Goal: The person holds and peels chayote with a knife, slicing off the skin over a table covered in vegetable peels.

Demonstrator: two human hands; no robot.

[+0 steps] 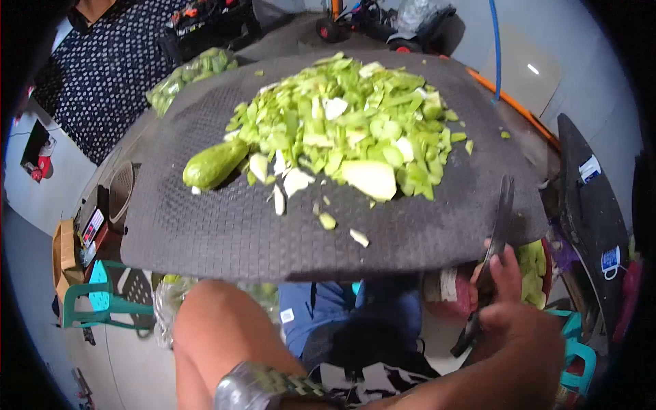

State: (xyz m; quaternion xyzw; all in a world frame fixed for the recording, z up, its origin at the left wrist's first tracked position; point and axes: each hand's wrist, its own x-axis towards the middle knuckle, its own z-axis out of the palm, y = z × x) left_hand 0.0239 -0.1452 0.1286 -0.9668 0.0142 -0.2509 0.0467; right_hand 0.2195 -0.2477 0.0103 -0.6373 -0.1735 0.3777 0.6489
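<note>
My right hand [502,280] is at the right front edge of the table, its fingers wrapped round a long dark tool that looks like a knife [504,212]. The tool points up and away over the tabletop. On the dark woven-pattern table [225,236] lies a large heap of green peelings [348,116]. A whole green vegetable, probably a chayote [215,165], rests at the heap's left. A pale cut piece [370,179] sits at its front, with small scraps nearer me. My left hand does not show; a banded object [273,383] at the bottom edge is unclear.
A red-rimmed basin of pale green pieces [533,273] is below the table's right edge. A plastic bag of green vegetables [190,76] touches the far left edge, near a person in a dotted shirt [116,75]. Green plastic chairs [109,301] stand low at both sides.
</note>
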